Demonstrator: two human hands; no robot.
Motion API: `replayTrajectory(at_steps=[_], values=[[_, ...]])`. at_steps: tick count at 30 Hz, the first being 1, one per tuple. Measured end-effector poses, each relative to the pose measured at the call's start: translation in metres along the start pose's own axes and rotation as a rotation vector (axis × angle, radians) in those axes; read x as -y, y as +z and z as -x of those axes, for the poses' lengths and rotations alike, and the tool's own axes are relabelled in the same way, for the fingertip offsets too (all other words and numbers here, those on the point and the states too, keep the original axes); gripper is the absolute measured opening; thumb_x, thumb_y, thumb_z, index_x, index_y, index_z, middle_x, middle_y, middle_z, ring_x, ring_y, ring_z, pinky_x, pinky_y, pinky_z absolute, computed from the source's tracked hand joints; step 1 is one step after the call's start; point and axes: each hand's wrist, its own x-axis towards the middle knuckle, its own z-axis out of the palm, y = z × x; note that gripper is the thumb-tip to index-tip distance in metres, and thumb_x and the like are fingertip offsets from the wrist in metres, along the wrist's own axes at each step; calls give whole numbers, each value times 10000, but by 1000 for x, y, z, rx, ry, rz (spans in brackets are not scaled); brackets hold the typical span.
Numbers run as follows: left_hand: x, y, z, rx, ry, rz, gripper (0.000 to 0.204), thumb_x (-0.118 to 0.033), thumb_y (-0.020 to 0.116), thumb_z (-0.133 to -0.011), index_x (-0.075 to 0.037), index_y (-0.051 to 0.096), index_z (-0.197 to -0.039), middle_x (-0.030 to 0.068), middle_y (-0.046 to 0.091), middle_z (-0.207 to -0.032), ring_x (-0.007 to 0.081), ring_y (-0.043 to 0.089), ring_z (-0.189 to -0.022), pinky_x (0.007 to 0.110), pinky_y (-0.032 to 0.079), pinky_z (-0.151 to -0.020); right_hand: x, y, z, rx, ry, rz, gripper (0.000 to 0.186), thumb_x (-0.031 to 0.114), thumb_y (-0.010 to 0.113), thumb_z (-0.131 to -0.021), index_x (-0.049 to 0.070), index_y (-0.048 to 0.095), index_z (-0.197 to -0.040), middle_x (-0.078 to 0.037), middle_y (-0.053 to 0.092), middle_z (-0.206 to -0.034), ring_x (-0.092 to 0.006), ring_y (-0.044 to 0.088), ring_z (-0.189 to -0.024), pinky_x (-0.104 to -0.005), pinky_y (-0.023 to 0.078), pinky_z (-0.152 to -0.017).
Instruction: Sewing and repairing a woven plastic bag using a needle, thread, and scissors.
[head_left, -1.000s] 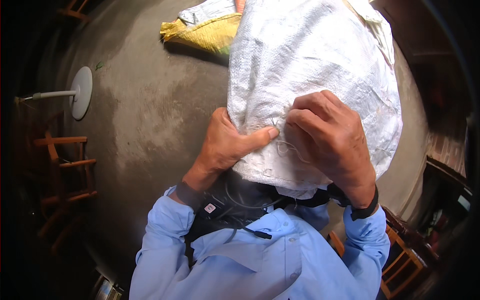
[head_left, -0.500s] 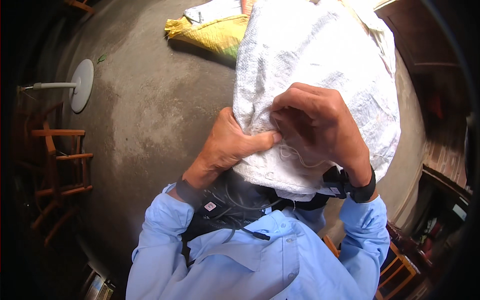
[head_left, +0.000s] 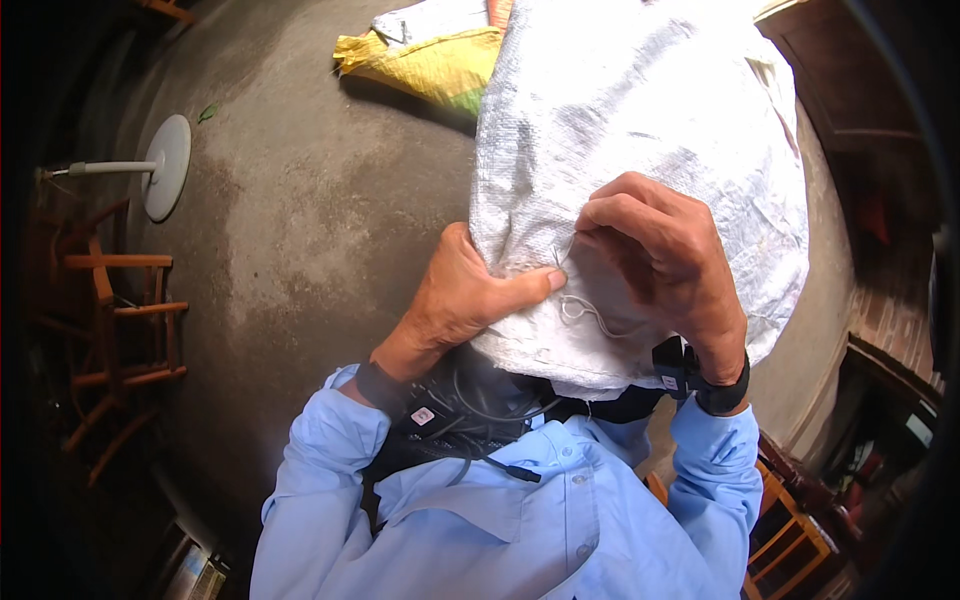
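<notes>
A large white woven sack (head_left: 640, 120) lies across my lap and stretches away from me. My left hand (head_left: 465, 290) grips its left edge, thumb pressed on top and the other fingers hidden underneath. Just right of that thumb, my right hand (head_left: 665, 235) is closed in a pinch above the fabric. A thin pale thread (head_left: 568, 250) runs from its fingertips down to the sack beside the thumb; whether a needle is also held I cannot tell. Below, a loose loop of whitish string (head_left: 590, 312) rests on the sack.
A yellow and green woven sack (head_left: 430, 65) lies on the concrete floor (head_left: 300, 230) beyond. To the left are a wooden chair (head_left: 120, 310) and a white round base on a pole (head_left: 168, 168). Black cables (head_left: 480, 425) sit against my shirt; wooden furniture (head_left: 790, 530) is at lower right.
My right hand has moved slightly to the right, away from the left thumb, and the thread between its fingertips and the sack now shows. My left hand keeps its hold.
</notes>
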Motion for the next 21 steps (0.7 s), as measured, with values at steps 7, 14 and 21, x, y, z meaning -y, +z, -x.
replayTrajectory(at_steps=[7,14,21], values=[[1,1,-2,-29,73,2,341,-85,827,-816,8,743,-1133,66,766,-999,114,706,-893,280,577,-793,5,3,-8,45,-73,-34,146,-1,710,-785,52,654,-908,-91,605,-814,-310,629,-717,-392,501,-618],[1,-2,-2,-15,67,-20,355,-99,825,-823,2,740,-1152,65,767,-1002,116,707,-906,282,580,-804,12,6,-14,75,23,53,163,-41,764,-792,19,692,-926,-102,644,-792,-269,665,-696,-356,521,-615],[1,-2,-2,-1,39,-8,362,-112,832,-830,9,735,-1157,88,773,-1007,126,714,-881,292,591,-787,25,-4,7,41,138,103,147,-13,741,-724,31,637,-817,-110,586,-723,-316,627,-652,-422,481,-571]])
